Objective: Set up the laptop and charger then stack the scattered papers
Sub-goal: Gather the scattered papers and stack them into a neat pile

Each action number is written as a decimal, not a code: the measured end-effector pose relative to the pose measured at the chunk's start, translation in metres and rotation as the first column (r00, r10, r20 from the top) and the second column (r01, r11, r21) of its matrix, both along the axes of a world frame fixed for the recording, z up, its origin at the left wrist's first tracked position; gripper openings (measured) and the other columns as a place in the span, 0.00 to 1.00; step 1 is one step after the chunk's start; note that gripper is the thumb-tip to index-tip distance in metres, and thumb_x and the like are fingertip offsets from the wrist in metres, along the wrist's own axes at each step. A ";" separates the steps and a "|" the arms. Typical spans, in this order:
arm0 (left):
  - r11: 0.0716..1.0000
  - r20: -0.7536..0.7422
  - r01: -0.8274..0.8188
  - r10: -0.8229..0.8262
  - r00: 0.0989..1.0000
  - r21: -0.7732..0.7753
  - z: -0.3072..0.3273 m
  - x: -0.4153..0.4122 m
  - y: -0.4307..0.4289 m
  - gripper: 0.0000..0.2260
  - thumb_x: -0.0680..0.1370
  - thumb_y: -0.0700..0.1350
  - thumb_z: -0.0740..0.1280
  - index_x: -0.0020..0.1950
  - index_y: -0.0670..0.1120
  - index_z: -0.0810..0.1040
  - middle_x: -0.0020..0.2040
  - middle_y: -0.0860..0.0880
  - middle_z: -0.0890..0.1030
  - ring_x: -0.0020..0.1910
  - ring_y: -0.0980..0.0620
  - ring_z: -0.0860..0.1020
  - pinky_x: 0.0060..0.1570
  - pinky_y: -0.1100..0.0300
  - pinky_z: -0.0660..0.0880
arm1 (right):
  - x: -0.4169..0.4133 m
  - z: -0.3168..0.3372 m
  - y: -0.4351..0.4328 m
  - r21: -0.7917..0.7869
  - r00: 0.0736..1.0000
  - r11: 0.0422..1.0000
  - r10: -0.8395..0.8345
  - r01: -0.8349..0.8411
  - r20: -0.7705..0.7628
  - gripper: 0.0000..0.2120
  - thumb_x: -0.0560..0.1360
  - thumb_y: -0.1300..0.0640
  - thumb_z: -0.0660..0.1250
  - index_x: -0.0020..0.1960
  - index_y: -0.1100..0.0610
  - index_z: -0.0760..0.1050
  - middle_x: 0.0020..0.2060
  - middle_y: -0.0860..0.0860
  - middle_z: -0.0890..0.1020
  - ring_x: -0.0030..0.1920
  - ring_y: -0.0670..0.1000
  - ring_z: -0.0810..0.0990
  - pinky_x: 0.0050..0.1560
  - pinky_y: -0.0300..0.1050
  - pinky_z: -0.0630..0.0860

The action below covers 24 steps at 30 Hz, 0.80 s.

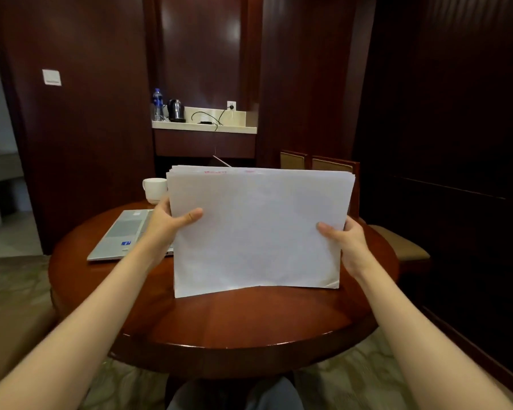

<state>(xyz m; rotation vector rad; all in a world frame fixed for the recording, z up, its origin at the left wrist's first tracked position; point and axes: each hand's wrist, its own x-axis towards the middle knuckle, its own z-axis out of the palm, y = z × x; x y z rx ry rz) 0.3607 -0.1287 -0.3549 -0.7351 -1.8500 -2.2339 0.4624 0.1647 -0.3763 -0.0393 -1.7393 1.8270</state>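
Both hands grip the papers [256, 229] upright, the left hand [172, 221] on one side edge, the right hand [339, 236] on the other, the bottom edge resting on the desk [234, 318]. The open laptop [125, 235] lies just beyond the left hand, a cup [154, 187] past it.

Your room is dim, with soft glare on the wood panels [202, 34] above the papers [258, 229] you grip. Wide-angle bending curves the edges, and everything looks slightly soft.
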 end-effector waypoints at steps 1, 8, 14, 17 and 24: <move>0.999 -0.004 -0.032 0.032 0.999 0.019 -0.004 0.000 0.004 0.18 0.72 0.38 0.70 0.56 0.52 0.70 0.50 0.54 0.78 0.50 0.53 0.78 0.42 0.61 0.79 | -0.001 -0.002 -0.001 0.009 1.000 1.000 -0.017 0.017 0.001 0.18 0.71 0.66 0.69 0.60 0.61 0.73 0.51 0.54 0.81 0.50 0.56 0.82 0.47 0.47 0.81; 0.995 -0.017 -0.091 0.092 0.996 0.036 0.002 -0.008 0.009 0.18 0.73 0.41 0.70 0.60 0.50 0.68 0.49 0.55 0.77 0.49 0.55 0.77 0.46 0.58 0.76 | -0.008 0.008 0.003 0.032 1.000 0.999 -0.019 0.020 -0.020 0.29 0.66 0.59 0.75 0.64 0.60 0.69 0.55 0.55 0.80 0.53 0.56 0.81 0.52 0.52 0.79; 0.983 0.084 -0.148 0.139 0.987 0.112 0.002 -0.006 0.019 0.16 0.74 0.39 0.70 0.61 0.43 0.73 0.53 0.47 0.78 0.51 0.47 0.78 0.47 0.56 0.77 | -0.009 -0.014 0.003 0.063 0.990 0.998 -0.021 0.012 0.141 0.26 0.68 0.63 0.74 0.64 0.61 0.71 0.57 0.56 0.80 0.55 0.57 0.80 0.52 0.50 0.79; 0.966 0.142 -0.162 0.135 0.981 0.199 0.003 -0.008 0.023 0.11 0.74 0.37 0.69 0.55 0.45 0.76 0.49 0.48 0.80 0.49 0.48 0.78 0.45 0.58 0.77 | -0.006 -0.009 0.005 0.109 0.988 0.992 -0.074 0.059 0.134 0.23 0.68 0.63 0.74 0.61 0.61 0.73 0.54 0.53 0.80 0.52 0.54 0.80 0.49 0.46 0.79; 0.909 0.266 -0.127 0.018 0.964 0.396 0.004 -0.009 0.026 0.08 0.76 0.36 0.66 0.47 0.49 0.75 0.47 0.49 0.79 0.44 0.51 0.78 0.48 0.54 0.76 | -0.001 -0.013 0.017 -0.019 0.990 0.996 -0.082 0.085 0.113 0.18 0.69 0.59 0.72 0.58 0.56 0.74 0.57 0.56 0.80 0.54 0.55 0.80 0.49 0.46 0.77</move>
